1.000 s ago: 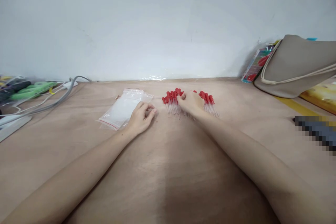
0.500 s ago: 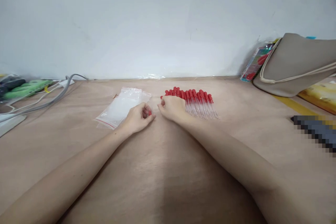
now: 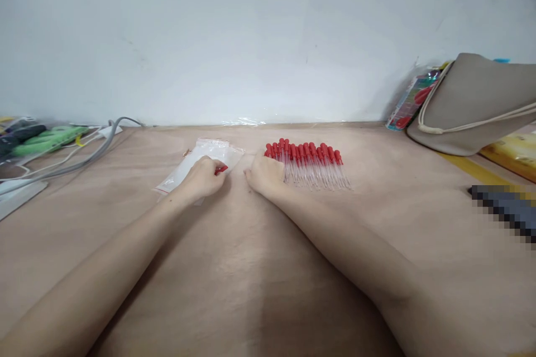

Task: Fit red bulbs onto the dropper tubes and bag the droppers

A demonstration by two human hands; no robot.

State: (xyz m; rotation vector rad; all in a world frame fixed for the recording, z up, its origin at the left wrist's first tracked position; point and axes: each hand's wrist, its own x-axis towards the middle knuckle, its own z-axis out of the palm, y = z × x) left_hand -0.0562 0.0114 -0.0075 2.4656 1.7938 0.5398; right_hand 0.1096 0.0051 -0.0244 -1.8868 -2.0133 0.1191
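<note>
My left hand [image 3: 205, 175] is closed around a dropper whose red bulb [image 3: 221, 169] sticks out between thumb and fingers; the rest of it is hidden. Under and behind this hand lie clear zip bags [image 3: 180, 170], overlapping on the table. My right hand [image 3: 267, 172] is curled, back of the hand up, at the left end of a row of droppers [image 3: 314, 159] with red bulbs and clear stems. Its thumb shows on the left, but the other fingers and whatever they hold are hidden. The droppers lie side by side, bulbs toward the wall.
Grey and white cables [image 3: 79, 164] and a green item [image 3: 50, 139] lie at the left. On the right stand a grey bag [image 3: 473, 106] with cord and a colourful package [image 3: 412, 101]. A dark pixelated object [image 3: 505, 211] lies nearer me. The wall [image 3: 259, 39] bounds the table behind.
My left hand has moved left over the zip bags, and more of the red bulb in it shows. My right hand has shifted slightly left and down, uncovering more droppers.
</note>
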